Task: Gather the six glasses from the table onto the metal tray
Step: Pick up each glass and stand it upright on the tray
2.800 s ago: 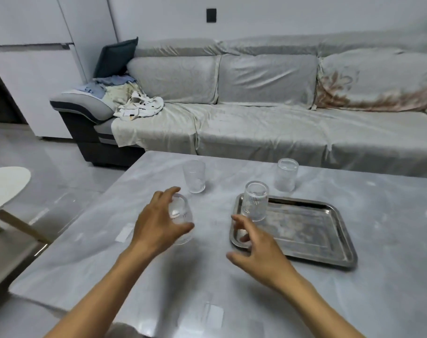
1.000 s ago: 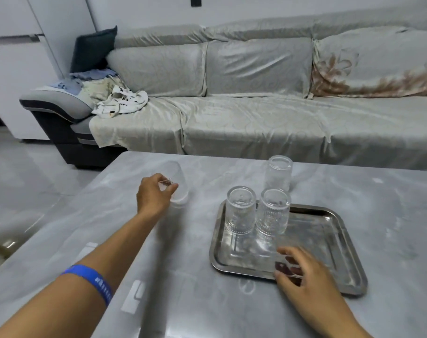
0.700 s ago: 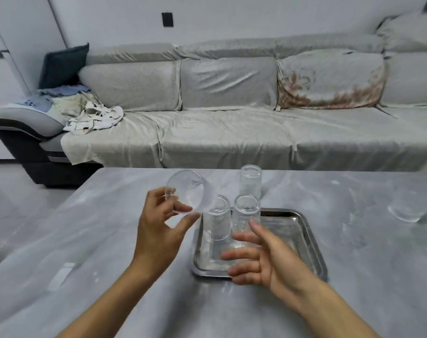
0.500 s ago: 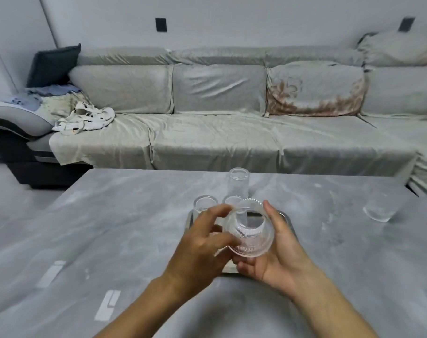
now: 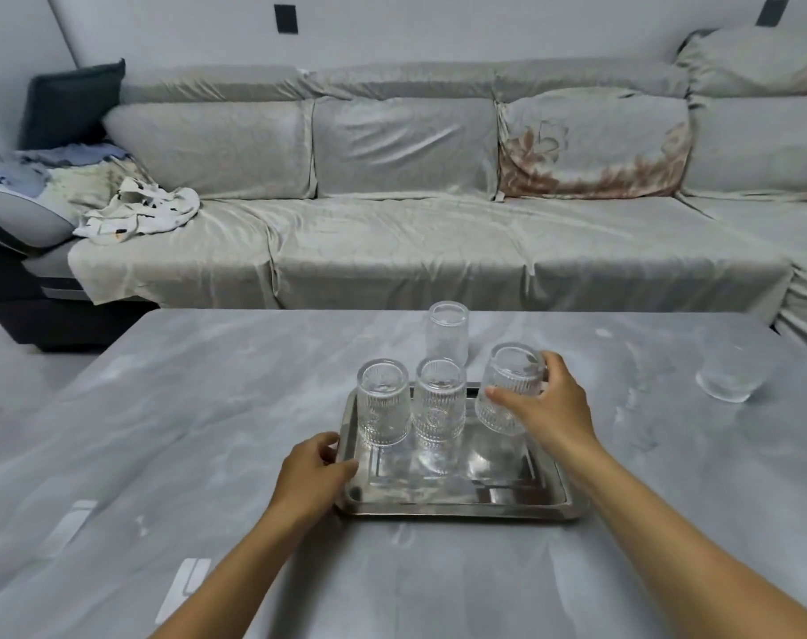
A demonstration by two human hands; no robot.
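While clamped on a tilted glass (image 5: pixel 507 394): right hand (image 5: pixel 547 405), above tray's far right.
Left hand (image 5: pixel 314 477): fingers (image 5: pixel 328 447) gripping tray (image 5: pixel 457 507) edge.
Leftward: two glasses (image 5: pixel 385 403).
Beyond: tall glass (image 5: pixel 448 336) on bench (image 5: pixel 185 408).

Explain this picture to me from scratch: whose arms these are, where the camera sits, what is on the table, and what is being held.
No machine here: these are a person's bare arms, filmed by a wide-angle camera on their head, looking forward and down. On the grey table lies a metal tray with two ribbed glasses standing on it. The right hand holds a third ribbed glass, tilted, over the tray. The left hand grips the tray's left edge. A taller glass stands behind the tray, and a low glass sits at far right. A sofa is behind.
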